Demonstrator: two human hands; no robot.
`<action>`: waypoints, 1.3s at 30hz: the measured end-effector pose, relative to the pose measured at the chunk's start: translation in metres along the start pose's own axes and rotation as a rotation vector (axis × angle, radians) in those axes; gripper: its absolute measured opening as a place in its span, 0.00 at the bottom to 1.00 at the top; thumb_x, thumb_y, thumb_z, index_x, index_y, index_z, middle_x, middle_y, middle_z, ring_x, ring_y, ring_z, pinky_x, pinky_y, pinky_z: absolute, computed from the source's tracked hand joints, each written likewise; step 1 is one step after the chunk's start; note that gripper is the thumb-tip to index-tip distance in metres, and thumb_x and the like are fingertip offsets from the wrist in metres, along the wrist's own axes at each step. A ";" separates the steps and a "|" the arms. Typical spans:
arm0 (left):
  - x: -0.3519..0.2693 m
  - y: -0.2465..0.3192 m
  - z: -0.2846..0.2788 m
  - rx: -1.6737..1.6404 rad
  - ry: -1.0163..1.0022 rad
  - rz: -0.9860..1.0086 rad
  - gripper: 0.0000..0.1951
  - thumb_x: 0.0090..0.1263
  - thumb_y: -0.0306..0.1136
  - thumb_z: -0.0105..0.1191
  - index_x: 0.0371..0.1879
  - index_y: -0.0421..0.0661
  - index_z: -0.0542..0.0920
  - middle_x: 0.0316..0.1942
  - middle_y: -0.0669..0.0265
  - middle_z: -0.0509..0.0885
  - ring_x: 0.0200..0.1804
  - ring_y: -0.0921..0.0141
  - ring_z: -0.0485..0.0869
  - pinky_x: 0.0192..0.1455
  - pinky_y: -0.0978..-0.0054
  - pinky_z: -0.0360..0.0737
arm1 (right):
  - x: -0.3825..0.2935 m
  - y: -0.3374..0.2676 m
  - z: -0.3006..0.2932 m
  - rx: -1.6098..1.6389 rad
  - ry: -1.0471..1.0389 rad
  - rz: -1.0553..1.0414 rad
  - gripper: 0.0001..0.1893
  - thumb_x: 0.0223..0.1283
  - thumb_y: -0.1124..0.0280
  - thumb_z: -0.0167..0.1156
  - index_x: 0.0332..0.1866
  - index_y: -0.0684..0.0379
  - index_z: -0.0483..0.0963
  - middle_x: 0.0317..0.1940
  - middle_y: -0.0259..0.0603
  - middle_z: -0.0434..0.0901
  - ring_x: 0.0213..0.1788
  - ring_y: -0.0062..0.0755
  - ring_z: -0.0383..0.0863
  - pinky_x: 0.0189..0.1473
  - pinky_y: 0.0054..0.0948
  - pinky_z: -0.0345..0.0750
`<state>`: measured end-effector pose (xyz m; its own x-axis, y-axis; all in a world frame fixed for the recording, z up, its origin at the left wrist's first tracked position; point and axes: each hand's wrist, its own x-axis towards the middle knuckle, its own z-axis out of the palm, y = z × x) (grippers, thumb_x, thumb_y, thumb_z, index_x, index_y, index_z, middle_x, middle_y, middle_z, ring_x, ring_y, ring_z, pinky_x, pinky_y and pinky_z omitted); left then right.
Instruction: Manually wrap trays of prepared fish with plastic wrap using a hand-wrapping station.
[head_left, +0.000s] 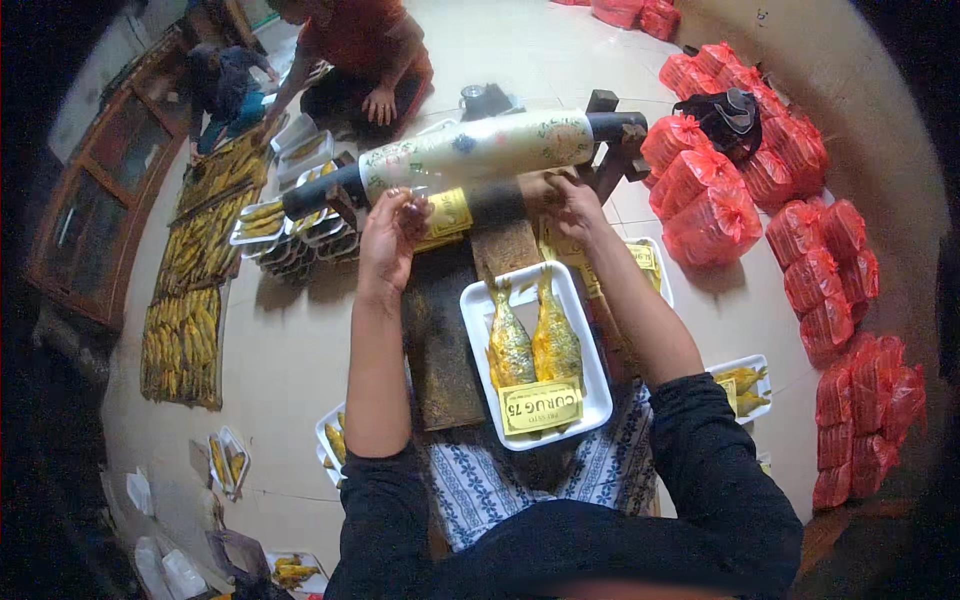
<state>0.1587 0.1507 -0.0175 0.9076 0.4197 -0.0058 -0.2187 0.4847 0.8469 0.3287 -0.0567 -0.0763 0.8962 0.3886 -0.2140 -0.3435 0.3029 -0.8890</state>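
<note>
A roll of clear printed plastic film (480, 150) lies across a dark bar on a wooden stand. My left hand (391, 236) is at the roll's lower left, its fingertips pinched on the film's edge. My right hand (574, 210) has curled fingers at the film's edge below the roll's right end; the film itself is hard to see there. Nearer me, a white foam tray (600, 405) rests on the wooden stand's board (442, 352), holding two yellowish whole fish (536, 337) side by side with a yellow printed label (541, 406) across their lower ends.
Stacked foam trays of fish (259, 225) stand left of the roll, beyond them racks of fish (180, 345). Red plastic bags of packed trays (709, 225) line the right side. Two people (360, 60) crouch at the upper left. More yellow labels (450, 214) lie under the roll.
</note>
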 end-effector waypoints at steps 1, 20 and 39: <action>-0.007 0.000 -0.001 -0.036 0.015 -0.037 0.04 0.63 0.32 0.44 0.32 0.47 0.72 0.25 0.71 0.77 0.32 0.76 0.78 0.34 0.78 0.75 | 0.002 0.006 0.009 0.169 0.017 -0.077 0.18 0.51 0.69 0.58 0.47 0.64 0.66 0.38 0.40 0.73 0.37 0.29 0.75 0.36 0.24 0.74; -0.330 -0.118 0.000 0.468 0.182 -0.241 0.08 0.64 0.35 0.49 0.28 0.44 0.74 0.26 0.70 0.75 0.27 0.79 0.73 0.31 0.82 0.71 | -0.306 0.037 -0.149 -0.653 -0.397 0.134 0.18 0.60 0.59 0.47 0.29 0.66 0.74 0.17 0.34 0.70 0.19 0.24 0.67 0.29 0.24 0.71; -0.298 -0.114 0.019 0.487 0.195 -0.277 0.09 0.64 0.27 0.48 0.39 0.36 0.76 0.36 0.66 0.79 0.34 0.80 0.75 0.38 0.85 0.71 | -0.338 0.077 -0.022 0.714 0.193 0.461 0.17 0.60 0.62 0.47 0.48 0.63 0.66 0.38 0.39 0.76 0.38 0.28 0.77 0.38 0.24 0.76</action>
<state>-0.0799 -0.0442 -0.1023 0.8146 0.4839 -0.3197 0.2483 0.2072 0.9463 0.0056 -0.1841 -0.0815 0.6343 0.4719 -0.6124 -0.7195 0.6502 -0.2442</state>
